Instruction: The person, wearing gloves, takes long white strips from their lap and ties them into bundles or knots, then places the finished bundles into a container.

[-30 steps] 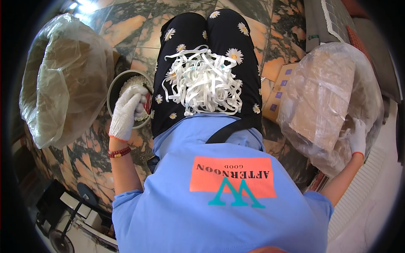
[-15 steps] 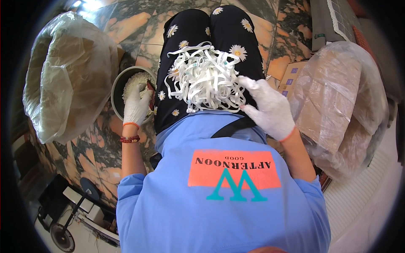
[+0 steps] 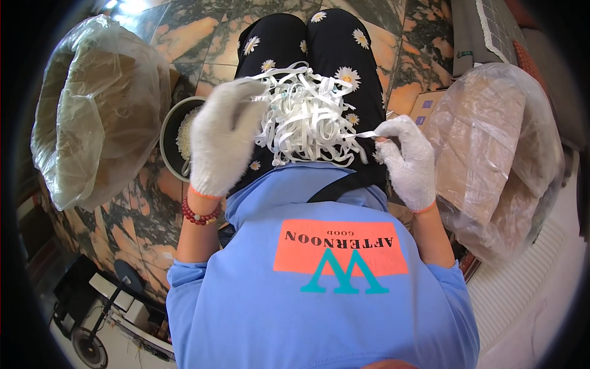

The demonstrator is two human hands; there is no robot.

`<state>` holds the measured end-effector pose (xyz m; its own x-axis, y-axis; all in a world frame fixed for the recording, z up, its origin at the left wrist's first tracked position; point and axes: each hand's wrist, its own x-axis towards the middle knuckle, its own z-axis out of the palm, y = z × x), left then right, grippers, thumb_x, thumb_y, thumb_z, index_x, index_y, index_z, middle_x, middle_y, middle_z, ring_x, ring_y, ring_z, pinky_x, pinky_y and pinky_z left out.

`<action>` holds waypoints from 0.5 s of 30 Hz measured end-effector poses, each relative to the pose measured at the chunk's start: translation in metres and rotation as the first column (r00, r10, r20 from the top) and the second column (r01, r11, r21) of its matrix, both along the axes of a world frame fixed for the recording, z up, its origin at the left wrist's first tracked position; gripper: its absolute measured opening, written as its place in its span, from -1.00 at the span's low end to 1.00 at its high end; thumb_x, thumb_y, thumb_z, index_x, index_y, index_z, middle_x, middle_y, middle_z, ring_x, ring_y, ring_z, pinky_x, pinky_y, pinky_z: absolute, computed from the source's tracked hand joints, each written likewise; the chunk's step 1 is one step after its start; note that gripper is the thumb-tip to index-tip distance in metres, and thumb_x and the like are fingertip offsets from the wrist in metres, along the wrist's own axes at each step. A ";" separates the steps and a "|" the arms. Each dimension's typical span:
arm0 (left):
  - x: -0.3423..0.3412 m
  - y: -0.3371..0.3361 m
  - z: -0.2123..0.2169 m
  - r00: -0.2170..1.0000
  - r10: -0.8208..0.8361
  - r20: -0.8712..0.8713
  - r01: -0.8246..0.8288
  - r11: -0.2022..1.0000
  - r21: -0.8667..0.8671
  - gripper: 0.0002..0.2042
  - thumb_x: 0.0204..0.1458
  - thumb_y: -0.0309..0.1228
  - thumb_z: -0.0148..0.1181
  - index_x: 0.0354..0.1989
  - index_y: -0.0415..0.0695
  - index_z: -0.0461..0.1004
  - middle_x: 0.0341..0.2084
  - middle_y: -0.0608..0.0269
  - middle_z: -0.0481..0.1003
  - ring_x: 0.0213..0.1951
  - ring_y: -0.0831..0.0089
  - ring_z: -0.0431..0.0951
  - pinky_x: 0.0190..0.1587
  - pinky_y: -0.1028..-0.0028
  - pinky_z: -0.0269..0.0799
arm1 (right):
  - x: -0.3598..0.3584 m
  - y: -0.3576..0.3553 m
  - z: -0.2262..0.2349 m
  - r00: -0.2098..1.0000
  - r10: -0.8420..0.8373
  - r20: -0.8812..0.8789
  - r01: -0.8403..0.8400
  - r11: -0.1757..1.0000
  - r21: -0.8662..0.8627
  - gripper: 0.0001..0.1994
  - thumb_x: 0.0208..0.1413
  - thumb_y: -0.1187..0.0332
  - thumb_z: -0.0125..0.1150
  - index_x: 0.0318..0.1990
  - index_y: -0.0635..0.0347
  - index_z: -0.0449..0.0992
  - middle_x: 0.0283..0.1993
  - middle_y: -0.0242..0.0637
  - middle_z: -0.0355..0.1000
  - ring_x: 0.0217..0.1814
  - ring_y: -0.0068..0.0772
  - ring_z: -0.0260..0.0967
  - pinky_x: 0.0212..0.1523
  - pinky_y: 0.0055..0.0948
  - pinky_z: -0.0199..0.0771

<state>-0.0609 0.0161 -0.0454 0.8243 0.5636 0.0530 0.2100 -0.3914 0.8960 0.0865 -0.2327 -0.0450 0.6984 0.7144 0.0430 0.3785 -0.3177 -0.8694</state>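
A tangled heap of narrow white elastic straps (image 3: 301, 117) lies across my lap, on black daisy-print trousers. My right hand (image 3: 409, 163), in a white knitted glove, pinches the end of one strap at the heap's right side, and that strap stretches from the heap to my fingertips. My left hand (image 3: 224, 138), gloved alike, is raised between a round bucket and the heap, its fingers toward the straps. Motion blurs those fingers, so whether they hold anything is unclear. Small white pieces (image 3: 186, 134) lie inside the bucket (image 3: 165, 150), which my left hand partly covers.
A large clear plastic bag (image 3: 92, 117) around a brown carton stands to the left. Another bagged carton (image 3: 485, 147) is at the right, beside a grey sofa (image 3: 470, 37). Marbled tiles (image 3: 184, 37) cover the floor. A fan (image 3: 90, 347) stands at lower left.
My left hand has come up out of the bucket and moved right toward the heap. My right hand has closed on a strap end and drawn it slightly right.
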 end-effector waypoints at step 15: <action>0.029 -0.036 0.038 0.824 -0.447 0.349 0.553 0.503 -0.664 -0.64 0.36 -0.22 0.03 -0.45 -0.19 0.47 -0.61 0.23 0.42 -0.52 0.38 0.53 -0.41 0.36 0.46 | 0.024 -0.006 0.046 0.911 -0.164 -0.379 0.326 0.849 0.416 -0.84 0.33 0.35 0.16 -0.08 0.23 0.44 -0.06 -0.14 0.54 -0.20 -0.45 0.47 -0.15 -0.45 0.53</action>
<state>-0.0315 -0.0202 -0.0074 0.9976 -0.0455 -0.0518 0.0651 0.3722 0.9259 0.1107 -0.2388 0.0011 0.8800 0.4702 0.0676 0.0203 0.1048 -0.9943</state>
